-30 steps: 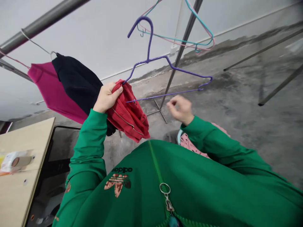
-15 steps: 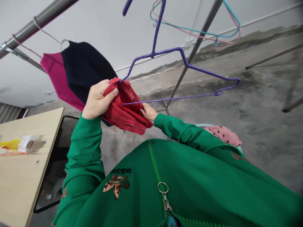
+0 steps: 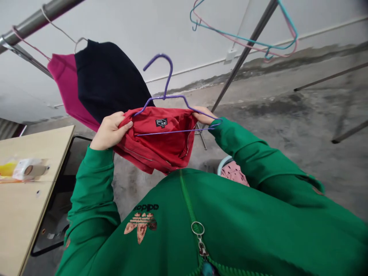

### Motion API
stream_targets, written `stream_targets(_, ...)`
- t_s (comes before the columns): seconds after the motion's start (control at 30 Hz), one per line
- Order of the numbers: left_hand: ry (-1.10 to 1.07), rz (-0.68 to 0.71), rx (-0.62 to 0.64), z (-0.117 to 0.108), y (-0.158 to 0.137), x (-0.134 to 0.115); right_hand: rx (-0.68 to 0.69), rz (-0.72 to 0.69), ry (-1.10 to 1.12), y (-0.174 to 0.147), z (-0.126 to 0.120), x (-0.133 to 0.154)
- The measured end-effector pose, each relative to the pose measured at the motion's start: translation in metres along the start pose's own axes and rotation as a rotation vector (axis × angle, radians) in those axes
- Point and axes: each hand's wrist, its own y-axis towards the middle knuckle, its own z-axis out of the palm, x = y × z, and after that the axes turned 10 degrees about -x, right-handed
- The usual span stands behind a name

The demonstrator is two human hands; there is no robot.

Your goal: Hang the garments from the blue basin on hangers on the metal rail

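Stretched between my two hands is a red zip-up jacket [image 3: 161,147] with a black neck label. A purple hanger [image 3: 175,96] has its left arm inside the jacket's left shoulder, while its right end sticks out over the right edge of the cloth. My left hand [image 3: 107,132] pinches the left shoulder, probably with the hanger's end hidden beneath. My right hand [image 3: 204,115] grips the right side of the jacket, behind the hanger's free end; its fingertips are partly hidden by cloth. The hanger's hook points up and is not on any rail.
A metal rail [image 3: 54,13] at upper left carries a dark garment [image 3: 112,80] and a magenta garment [image 3: 64,84]. Blue and pink hangers [image 3: 244,40] hang at upper right. A basin [image 3: 221,165] with pink spotted cloth [image 3: 234,174] stands on the floor, and a wooden table [image 3: 34,153] is at left.
The purple hanger has come down and lies closer to the jacket. My right hand has moved up and right, spreading the jacket wide so that its label shows.
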Motion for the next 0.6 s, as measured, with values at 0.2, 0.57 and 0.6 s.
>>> stream_targets(0.2,0.412,-0.063,0.082,0.01,-0.003,0.002,-0.025,-0.062,-0.208,0.017,-0.052,0.009)
stream_targets(0.57,0.662,-0.139,0.029,0.03,0.01,-0.017,-0.325,0.329,-0.359,0.012,-0.029,-0.012)
stream_targets(0.6,0.664,-0.142,0.028,0.031,0.012,-0.017,-0.333,0.388,-0.307,0.011,-0.024,-0.016)
